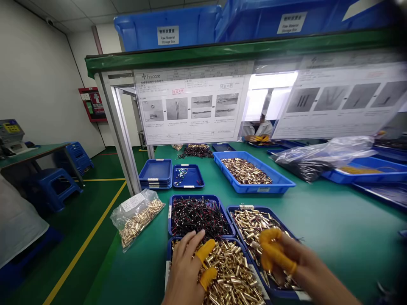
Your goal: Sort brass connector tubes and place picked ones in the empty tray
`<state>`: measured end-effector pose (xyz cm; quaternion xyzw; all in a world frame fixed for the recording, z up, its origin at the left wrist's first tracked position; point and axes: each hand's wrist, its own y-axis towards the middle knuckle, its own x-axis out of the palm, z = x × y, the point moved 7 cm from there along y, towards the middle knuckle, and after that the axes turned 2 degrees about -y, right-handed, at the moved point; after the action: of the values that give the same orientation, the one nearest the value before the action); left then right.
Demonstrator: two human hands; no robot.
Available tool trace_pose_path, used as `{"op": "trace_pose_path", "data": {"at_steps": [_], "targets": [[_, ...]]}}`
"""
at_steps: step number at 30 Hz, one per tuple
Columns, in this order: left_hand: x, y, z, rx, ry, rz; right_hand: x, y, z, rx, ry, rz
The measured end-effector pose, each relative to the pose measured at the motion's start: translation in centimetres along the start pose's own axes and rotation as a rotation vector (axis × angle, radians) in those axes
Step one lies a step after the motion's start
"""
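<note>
My left hand (187, 267), with yellow cots on two digits, lies over the front tray (168, 250) full of short brass tubes (230, 262). Its fingers are stretched out and apart, the bare ones reaching toward the tray (171, 216) of black and red wire pieces (197, 216) behind. My right hand (280, 254), also in yellow cots, is above the right tray (276, 292), which holds brass tubes with dark wires (251, 224). Its fingers are curled together and slightly blurred; whatever is between them is hidden.
A clear bag of brass tubes (140, 218) lies at left. Behind are stacked blue trays (155, 171), a small tray (199, 180) and a large blue bin (273, 186) of parts. Instruction sheets (193, 127) hang from a frame post (119, 140). Across the table, another person's hands (259, 138) show.
</note>
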<state>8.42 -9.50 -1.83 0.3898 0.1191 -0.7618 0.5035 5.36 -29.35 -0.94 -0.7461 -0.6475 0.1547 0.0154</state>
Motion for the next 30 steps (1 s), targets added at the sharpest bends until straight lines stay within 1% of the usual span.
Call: {"op": "trace_pose_path", "data": {"at_steps": [1, 2, 3, 5, 7, 10, 12, 14, 15, 16, 18, 20, 22, 23, 25, 27, 29, 30], "targets": [[0.2, 0.4, -0.4, -0.04, 0.089, -0.049, -1.9, 0.7, 0.0, -0.024, -0.121, 0.082], [0.2, 0.8, -0.9, -0.084, 0.161, -0.08, -3.5, 1.4, 0.1, -0.016, -0.308, 0.162], [0.2, 1.1, -1.5, -0.129, 0.206, -0.094, -4.4, 2.1, 0.0, -0.021, -0.505, 0.194], [0.0, 1.4, -2.5, -0.194, 0.22, -0.099, -4.4, 3.2, -0.2, -0.014, -0.765, 0.173], [0.3, 1.3, -2.9, -0.192, 0.175, -0.118, -2.7, 4.2, -1.1, -0.069, -0.851, 0.106], [0.4, 0.8, -3.0, -0.151, 0.13, -0.111, 1.2, 5.5, -3.1, -0.205, -0.831, 0.054], [0.0, 0.4, -2.5, -0.13, 0.137, -0.042, 3.6, 6.8, -3.9, -0.255, -0.83, 0.062], [-0.4, 0.0, -1.6, -0.1, 0.124, 0.011, 5.5, 8.1, -4.1, -0.28, -0.84, 0.081], [-0.3, -0.2, -1.0, -0.079, 0.099, -0.001, 6.2, 8.6, -4.1, -0.281, -0.846, 0.094], [0.1, -0.4, -0.3, -0.052, 0.066, -0.046, 6.6, 9.0, -4.1, -0.28, -0.85, 0.105], [1.3, -0.7, 1.0, -0.001, 0.032, -0.185, 6.9, 9.2, -4.3, -0.274, -0.849, 0.126], [2.4, -1.0, 1.4, -0.006, 0.08, -0.308, 6.5, 8.6, -4.7, -0.272, -0.834, 0.143], [3.2, -1.2, 1.1, -0.05, 0.113, -0.381, 5.9, 7.3, -5.1, -0.28, -0.802, 0.146], [3.5, -1.2, 0.9, -0.066, 0.104, -0.391, 5.7, 6.4, -5.2, -0.286, -0.78, 0.139], [3.8, -1.1, 0.5, -0.061, 0.06, -0.36, 5.5, 4.5, -4.8, -0.296, -0.723, 0.104], [3.9, -1.0, 0.0, -0.055, 0.008, -0.283, 5.7, 2.7, -3.5, -0.283, -0.617, 0.052], [3.6, -0.8, -0.6, -0.077, -0.077, -0.179, 6.2, 1.3, -1.4, -0.229, -0.386, -0.015], [3.3, -0.7, -0.9, -0.102, -0.135, -0.126, 6.6, 0.8, -0.5, -0.207, -0.307, -0.046]]}}
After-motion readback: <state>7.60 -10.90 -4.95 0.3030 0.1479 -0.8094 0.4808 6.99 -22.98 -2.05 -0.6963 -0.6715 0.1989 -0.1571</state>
